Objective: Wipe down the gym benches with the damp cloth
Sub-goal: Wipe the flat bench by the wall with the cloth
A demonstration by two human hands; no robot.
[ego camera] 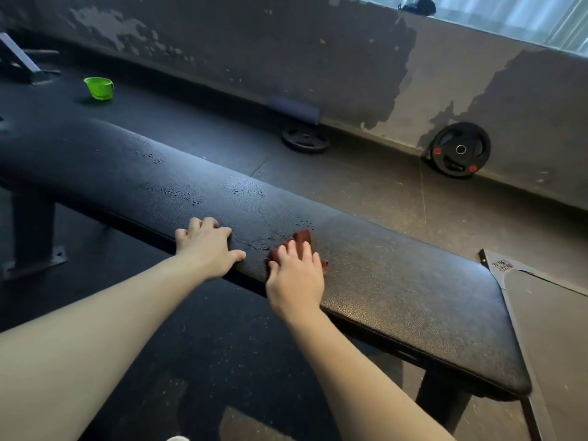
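A long black padded gym bench (pixel 413 300) runs from the upper left to the lower right. Wet streaks and droplets show on its middle and left part. A reddish-brown cloth (pixel 303 238) lies on the pad near its near edge. My right hand (pixel 296 275) presses flat on the cloth with straight, spread fingers. My left hand (pixel 206 246) rests on the bench pad to the left of the cloth, its fingers bent over the surface, holding nothing.
A green bucket (pixel 99 88) stands on the dark floor at the far left. Two black weight plates sit by the wall, one flat (pixel 305 140) and one leaning (pixel 459 150). A bench leg (pixel 31 230) is at the left, another (pixel 442 399) at the lower right.
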